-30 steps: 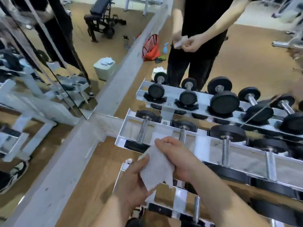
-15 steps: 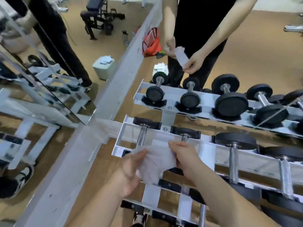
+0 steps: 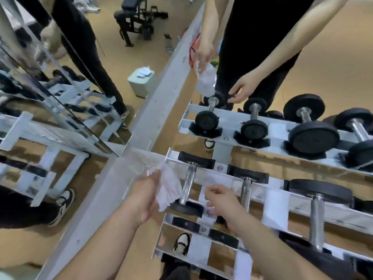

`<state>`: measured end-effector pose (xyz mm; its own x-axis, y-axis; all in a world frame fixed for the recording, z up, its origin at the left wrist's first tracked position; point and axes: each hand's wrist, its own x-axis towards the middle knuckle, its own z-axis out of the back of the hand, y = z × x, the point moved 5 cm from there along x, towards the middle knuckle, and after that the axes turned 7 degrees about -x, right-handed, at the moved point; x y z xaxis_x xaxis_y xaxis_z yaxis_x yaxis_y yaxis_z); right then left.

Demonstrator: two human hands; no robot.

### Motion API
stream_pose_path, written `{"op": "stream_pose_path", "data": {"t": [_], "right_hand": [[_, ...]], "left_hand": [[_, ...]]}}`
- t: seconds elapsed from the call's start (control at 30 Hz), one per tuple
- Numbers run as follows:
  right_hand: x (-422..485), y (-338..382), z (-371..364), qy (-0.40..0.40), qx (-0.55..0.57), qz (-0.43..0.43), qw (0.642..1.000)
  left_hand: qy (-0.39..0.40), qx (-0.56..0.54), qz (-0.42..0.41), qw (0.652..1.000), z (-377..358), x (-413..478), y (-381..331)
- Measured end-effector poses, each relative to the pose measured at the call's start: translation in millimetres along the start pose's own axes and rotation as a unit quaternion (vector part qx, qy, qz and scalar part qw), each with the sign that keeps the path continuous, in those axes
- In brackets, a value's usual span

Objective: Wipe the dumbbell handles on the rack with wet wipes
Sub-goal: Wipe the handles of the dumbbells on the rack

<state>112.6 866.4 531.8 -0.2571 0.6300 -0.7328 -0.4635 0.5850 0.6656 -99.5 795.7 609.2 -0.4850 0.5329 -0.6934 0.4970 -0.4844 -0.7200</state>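
- The left hand grips a crumpled white wet wipe, fingers closed round its upper part.
- The wipe's loose edge hangs just beside the chrome handle of the leftmost middle-tier dumbbell. Whether it touches the handle cannot be told.
- The right hand holds nothing, its fingers loosely curled. It hovers over the rail between that handle and the second handle.
- Further right on the same tier lies a bigger dumbbell with a broad black head.
- The white rack rises to a top tier carrying black round-headed dumbbells, among them a small one at the left end.
- Beyond the rack stands a figure in black, one hand holding another wipe above the top tier's left end.
- To the far left are a mirror, a pale bin and a black bench.
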Motion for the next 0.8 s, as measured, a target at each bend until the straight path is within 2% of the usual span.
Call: {"op": "stream_pose_path", "data": {"t": [0.07,0.2,0.27,0.33,0.4,0.6,0.7,0.8], "right_hand": [[10,-1,-10,-0.016,-0.035,0.001,0.999],[32,-5,-40,-0.022,-0.079,-0.006,0.997],[40,-4,-57,-0.014,-0.076,0.003,0.997],[49,-11,-71,-0.002,-0.069,-0.002,0.998],[57,-21,-81,0.002,-0.079,-0.005,0.997],[62,-28,-78,-0.028,-0.108,0.035,0.993],[67,-35,-79,-0.035,-0.111,0.036,0.993],[69,-38,-77,-0.041,-0.087,0.010,0.995]], "left_hand": [[0.001,0.070,-0.016,0.997,-9,27,-11],[0.090,0.216,-0.030,0.972,-38,72,13],[0.123,0.220,0.026,0.968,-47,86,38],[0.112,0.219,0.091,0.965,-49,97,56],[0.089,0.237,0.119,0.960,-49,106,64],[0.064,0.194,0.174,0.963,-59,112,64],[0.054,0.169,0.169,0.970,-75,120,46],[0.078,0.248,0.147,0.954,-80,116,42]]}}
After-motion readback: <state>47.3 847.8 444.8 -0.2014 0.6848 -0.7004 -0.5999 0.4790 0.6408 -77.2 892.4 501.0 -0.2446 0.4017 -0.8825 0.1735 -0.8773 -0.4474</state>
